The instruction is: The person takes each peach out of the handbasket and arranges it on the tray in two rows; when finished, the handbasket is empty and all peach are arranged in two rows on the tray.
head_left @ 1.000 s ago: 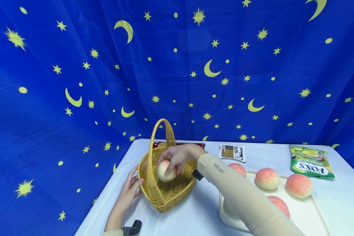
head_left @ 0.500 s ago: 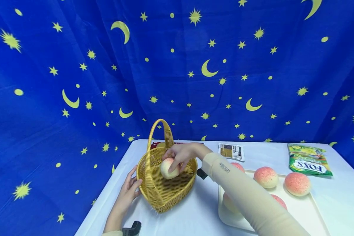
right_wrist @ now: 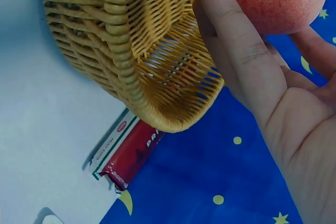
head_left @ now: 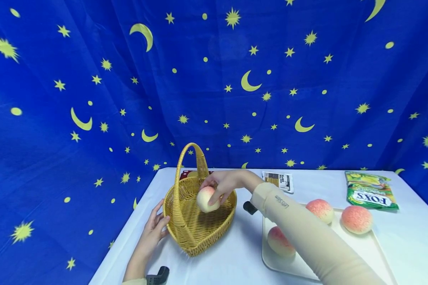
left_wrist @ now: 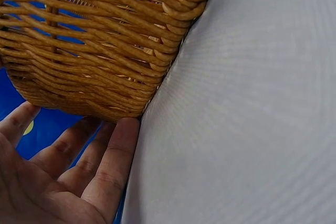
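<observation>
A peach, pale with a pink-red blush, is gripped between the thumb and fingers of my right hand, over the right part of the basket's opening. The golden wicker basket stands on the table with its tall handle upright. At its left side, my left hand touches the outer wall. In the left wrist view, nearly straight fingers meet the woven wall low down by the tablecloth. From the right wrist, the peach appears raised beside the basket rim; the visible interior shows bare weave.
To the right, a white tray carries several peaches, partly hidden by my right sleeve. Behind it lie a small packet and a green FOX'S bag. A red package lies behind the basket.
My right hand has moved right and slightly up with the peach, relative to the basket. The left hand stays at the basket's side. The whole view has shifted a little.
</observation>
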Demonstrator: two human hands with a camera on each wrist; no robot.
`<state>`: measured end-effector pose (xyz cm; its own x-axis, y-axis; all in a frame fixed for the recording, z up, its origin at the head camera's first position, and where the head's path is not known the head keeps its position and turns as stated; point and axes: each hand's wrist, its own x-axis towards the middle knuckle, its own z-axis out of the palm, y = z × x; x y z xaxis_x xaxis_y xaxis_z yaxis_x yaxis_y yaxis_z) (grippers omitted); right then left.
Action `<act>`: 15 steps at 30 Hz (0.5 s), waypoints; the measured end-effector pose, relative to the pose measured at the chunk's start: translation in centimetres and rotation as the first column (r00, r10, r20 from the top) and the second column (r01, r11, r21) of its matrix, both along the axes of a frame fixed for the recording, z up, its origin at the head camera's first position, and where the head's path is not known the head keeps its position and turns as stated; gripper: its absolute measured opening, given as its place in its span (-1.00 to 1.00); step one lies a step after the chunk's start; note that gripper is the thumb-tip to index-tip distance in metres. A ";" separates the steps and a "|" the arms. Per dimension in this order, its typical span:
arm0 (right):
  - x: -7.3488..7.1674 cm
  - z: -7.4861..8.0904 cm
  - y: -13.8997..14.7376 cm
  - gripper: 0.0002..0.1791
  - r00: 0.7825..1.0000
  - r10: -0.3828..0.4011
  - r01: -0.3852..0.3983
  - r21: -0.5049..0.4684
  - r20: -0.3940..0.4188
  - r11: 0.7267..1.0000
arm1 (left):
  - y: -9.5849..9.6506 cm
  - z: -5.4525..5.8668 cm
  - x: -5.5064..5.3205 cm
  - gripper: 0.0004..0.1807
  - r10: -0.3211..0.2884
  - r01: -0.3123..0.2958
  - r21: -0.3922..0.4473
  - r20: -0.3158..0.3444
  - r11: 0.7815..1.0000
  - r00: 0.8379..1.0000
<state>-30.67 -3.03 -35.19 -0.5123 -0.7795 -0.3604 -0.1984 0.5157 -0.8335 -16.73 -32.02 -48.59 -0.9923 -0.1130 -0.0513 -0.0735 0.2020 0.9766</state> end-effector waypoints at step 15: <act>0.1 0.9 2.7 -0.22 0.991 -0.023 0.024 0.001 -0.135 1.000 | 0.0 -0.1 -0.1 -0.23 0.010 -0.010 -0.007 0.012 1.000 1.000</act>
